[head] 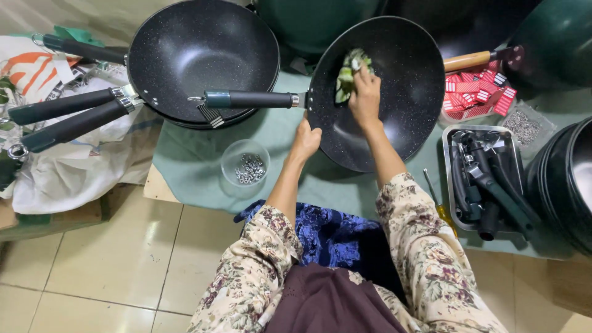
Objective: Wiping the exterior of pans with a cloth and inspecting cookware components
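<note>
Seen from above, a person in floral sleeves works at a low counter [185, 166] covered with a pale green cloth. The right hand [365, 98] is clenched on a crumpled green-and-white rag [349, 73] and presses it against the inner wall of a black speckled wok [407, 105], which lies tilted near the counter's middle. The left hand [306, 139] grips the near rim of this wok, just below the joint where its dark handle [250, 99] meets the bowl. The handle points left, and its end overlaps a stack of woks [203, 52] of the same kind, whose own handles [68, 117] reach out over the counter's left edge.

Beside the left hand stands a small clear bowl [245, 163] holding metal washers. At the right, a steel tray [487, 179] carries loose black handles; a yellow-gripped screwdriver [440, 206] lies along its left side. Behind the tray sits a heap of small red packets [478, 92] with white marks, rectangular and flat, and next to them a clear bag of small metal parts [523, 126]. A wooden handle [468, 60] juts across above the packets. Dark green pots [555, 43] stand at the far right.

At the left edge lie white sacks [68, 166] printed in orange and green. The floor [105, 265] is of beige tiles.
</note>
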